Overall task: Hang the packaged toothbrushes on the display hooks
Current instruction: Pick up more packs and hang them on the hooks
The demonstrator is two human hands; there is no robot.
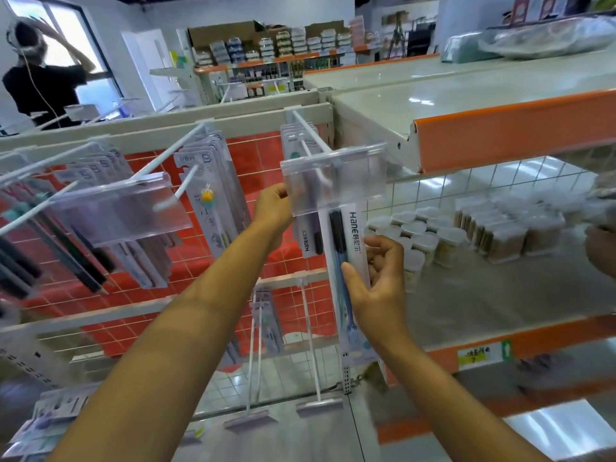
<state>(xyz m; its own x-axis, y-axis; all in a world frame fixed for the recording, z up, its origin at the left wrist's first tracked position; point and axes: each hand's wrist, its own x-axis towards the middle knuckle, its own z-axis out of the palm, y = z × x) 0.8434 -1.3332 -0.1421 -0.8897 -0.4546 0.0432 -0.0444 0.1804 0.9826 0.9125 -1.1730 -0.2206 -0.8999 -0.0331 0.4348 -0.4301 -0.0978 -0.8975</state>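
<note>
My right hand (pixel 378 281) grips a long white toothbrush pack (pixel 351 258) with a dark and a blue brush inside. Its top end is behind the clear price-tag holder (pixel 336 178) at the tip of a white display hook (pixel 311 133). My left hand (pixel 273 208) holds the left edge of that holder. Another pack (pixel 310 235) hangs on the same hook just behind, and more packs (pixel 295 140) sit further back. The hook's tip and the pack's hanging hole are blurred by the clear holder.
Hooks to the left carry more toothbrush packs (pixel 213 181) with another clear holder (pixel 123 211). Lower hooks (pixel 253 361) jut out below. To the right is an orange-edged shelf (pixel 513 128) and cotton-swab tubs (pixel 420 231). A person (pixel 40 81) stands at the far left.
</note>
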